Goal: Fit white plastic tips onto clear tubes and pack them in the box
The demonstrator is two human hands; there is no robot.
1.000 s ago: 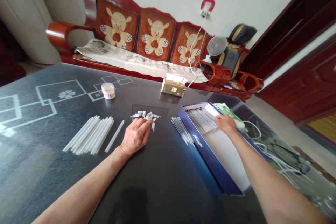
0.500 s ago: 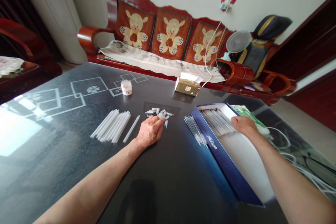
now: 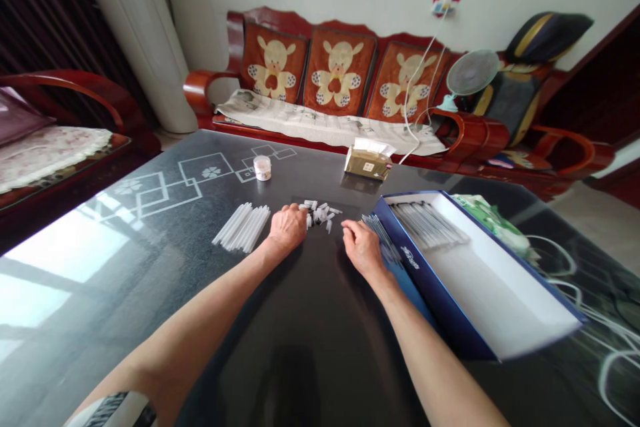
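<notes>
My left hand rests on the dark table with its fingers curled, at the left edge of a heap of small white and dark caps. What it pinches, if anything, is hidden. To its left lies a row of frosted white tubes, like pen barrels. My right hand is at the right of the caps, fingers bent together; nothing in them can be made out. Beside it, partly covered, thin grey rods, like pen refills, lie along a blue box. More slim sticks fill the box's far end.
A small white tub and a tissue box stand farther back on the glossy table. Green-and-white packaging and white cables lie right of the box. A wooden sofa stands behind.
My right hand has left the box's right rim and come left, between the caps and the box. My left hand has shifted left relative to the caps; the single tube beside it no longer shows.
</notes>
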